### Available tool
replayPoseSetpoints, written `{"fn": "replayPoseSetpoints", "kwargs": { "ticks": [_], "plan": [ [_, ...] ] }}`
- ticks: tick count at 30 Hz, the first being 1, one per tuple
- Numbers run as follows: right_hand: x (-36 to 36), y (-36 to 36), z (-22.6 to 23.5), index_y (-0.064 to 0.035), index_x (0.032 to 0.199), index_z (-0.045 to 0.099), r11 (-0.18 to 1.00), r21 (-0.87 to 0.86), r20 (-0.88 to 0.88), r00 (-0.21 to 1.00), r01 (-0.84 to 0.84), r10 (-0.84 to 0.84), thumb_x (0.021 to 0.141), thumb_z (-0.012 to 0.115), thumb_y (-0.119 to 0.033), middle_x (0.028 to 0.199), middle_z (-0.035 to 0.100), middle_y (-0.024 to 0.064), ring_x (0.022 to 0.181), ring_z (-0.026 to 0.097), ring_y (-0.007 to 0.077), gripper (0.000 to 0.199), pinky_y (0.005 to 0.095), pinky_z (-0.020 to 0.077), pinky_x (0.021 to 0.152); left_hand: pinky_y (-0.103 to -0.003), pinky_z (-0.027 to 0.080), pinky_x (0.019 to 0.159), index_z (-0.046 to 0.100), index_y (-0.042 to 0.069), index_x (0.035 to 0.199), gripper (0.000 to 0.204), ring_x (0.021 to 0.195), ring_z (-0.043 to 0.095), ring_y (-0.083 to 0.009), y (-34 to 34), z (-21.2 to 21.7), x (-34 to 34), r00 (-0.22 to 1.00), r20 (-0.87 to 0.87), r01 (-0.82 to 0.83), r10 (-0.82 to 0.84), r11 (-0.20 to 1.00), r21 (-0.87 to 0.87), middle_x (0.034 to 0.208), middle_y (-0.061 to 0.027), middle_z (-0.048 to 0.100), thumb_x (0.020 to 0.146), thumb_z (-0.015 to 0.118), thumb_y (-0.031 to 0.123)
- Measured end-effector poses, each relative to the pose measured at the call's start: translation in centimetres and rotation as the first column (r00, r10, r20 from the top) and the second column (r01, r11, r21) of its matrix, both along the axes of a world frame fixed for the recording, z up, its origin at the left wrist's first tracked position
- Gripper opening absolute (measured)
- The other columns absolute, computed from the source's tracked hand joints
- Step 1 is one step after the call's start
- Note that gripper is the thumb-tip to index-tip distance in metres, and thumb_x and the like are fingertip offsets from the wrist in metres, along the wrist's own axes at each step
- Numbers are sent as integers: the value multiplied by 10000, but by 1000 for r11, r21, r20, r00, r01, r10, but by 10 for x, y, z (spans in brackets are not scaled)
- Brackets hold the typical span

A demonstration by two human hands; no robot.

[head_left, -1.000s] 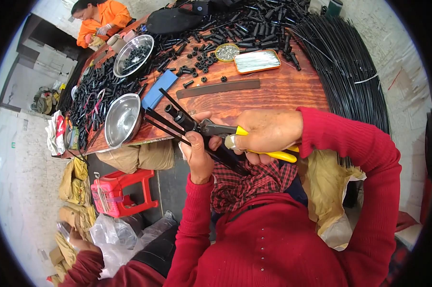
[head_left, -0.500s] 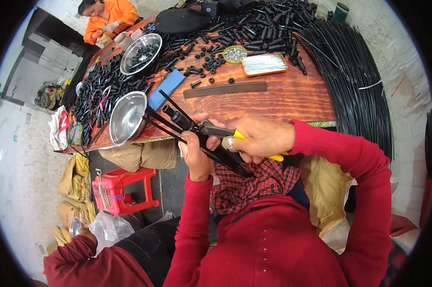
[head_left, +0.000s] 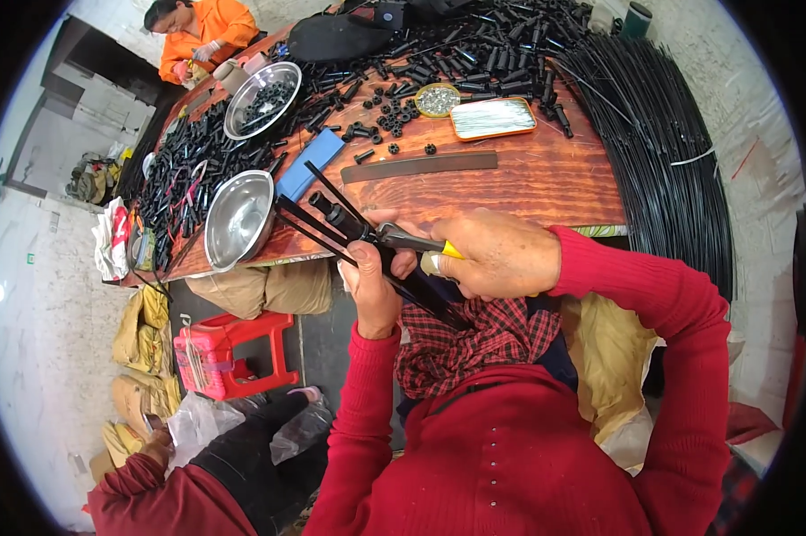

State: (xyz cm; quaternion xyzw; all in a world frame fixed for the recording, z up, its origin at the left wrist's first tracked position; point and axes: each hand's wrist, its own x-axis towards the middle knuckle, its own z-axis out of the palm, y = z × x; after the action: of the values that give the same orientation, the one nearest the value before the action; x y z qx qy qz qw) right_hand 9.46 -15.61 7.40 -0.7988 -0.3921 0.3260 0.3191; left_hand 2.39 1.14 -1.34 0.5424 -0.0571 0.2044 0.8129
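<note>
My left hand is wrapped around a black umbrella frame part, a stepped plastic sleeve with several thin black rods beside it. The rods fan out at the upper left and run down toward my lap, over a red-checked cloth. In my right hand are pliers with yellow handles. Their jaws meet the sleeve close to my left fingers; the exact spot gripped is hidden. A pale wrap covers a digit of my right hand.
On the wooden table lie a brown strip, a blue block, a steel bowl, a white tray of pins and heaped black sleeves. Black rods hang at right. Two people sit nearby; a red stool stands left.
My right fingers have closed further round the pliers' handles, hiding most of the lower one. The frame part has shifted slightly right. The person at lower left has moved, and a foot now shows.
</note>
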Motion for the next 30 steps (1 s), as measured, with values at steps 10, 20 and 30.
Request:
{"fn": "replayPoseSetpoints", "kwargs": {
  "ticks": [10, 20, 30],
  "plan": [
    [-2, 0, 3, 54, 822, 606, 1000, -25, 208, 978, -8, 13, 890, 544, -183, 673, 594, 260, 656, 613, 422, 254, 489, 459, 576, -237, 321, 496, 476, -51, 1178, 635, 563, 419, -85, -3, 1, -5, 999, -36, -33, 35, 998, 50, 787, -115, 593, 966, 478, 548],
    [20, 2, 50, -20, 836, 577, 951, -249, -369, 926, -181, 79, 921, 487, -253, 658, 602, 44, 524, 577, 118, 264, 274, 471, 468, -246, 342, 517, 494, -59, 1138, 632, 571, 432, -98, -4, 10, -16, 998, -61, -1, 3, 999, 32, 736, -92, 555, 962, 488, 548],
    [11, -12, 26, -9, 915, 578, 989, -42, -403, 908, -141, 113, 970, 452, -214, 652, 577, 23, 506, 551, 89, 247, 249, 458, 471, -263, 335, 522, 474, -72, 1184, 610, 573, 415, -125, 6, -3, -19, 985, 26, 171, -169, 977, -127, 714, -83, 502, 978, 485, 502]
  ]
}}
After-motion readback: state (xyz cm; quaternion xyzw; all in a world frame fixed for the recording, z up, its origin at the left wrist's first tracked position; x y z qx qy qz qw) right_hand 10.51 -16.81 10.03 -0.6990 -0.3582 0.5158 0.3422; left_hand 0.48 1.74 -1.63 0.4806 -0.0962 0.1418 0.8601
